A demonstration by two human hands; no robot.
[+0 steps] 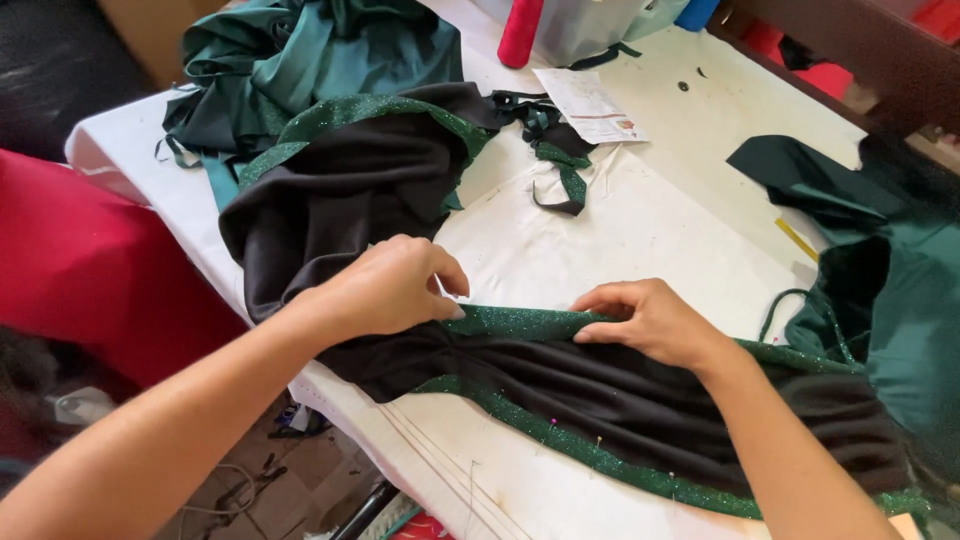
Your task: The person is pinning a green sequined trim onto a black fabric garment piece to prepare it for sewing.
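Observation:
A black garment (560,385) with sparkly green edging (520,322) lies across the white table (650,230). My left hand (385,287) pinches something small and pale, perhaps a pin, at the upper green edge. My right hand (650,320) presses flat on the same green edge a little to the right. Coloured pin heads (598,438) stick out of the lower green edge. The rest of the black cloth (350,190) is heaped toward the table's far left.
A pile of dark green satin (320,60) sits at the far left, more green cloth (880,260) at the right. A paper slip (590,105), a red cylinder (520,30) and a yellow tape (796,240) lie on the table. Red fabric (90,260) hangs left of the table.

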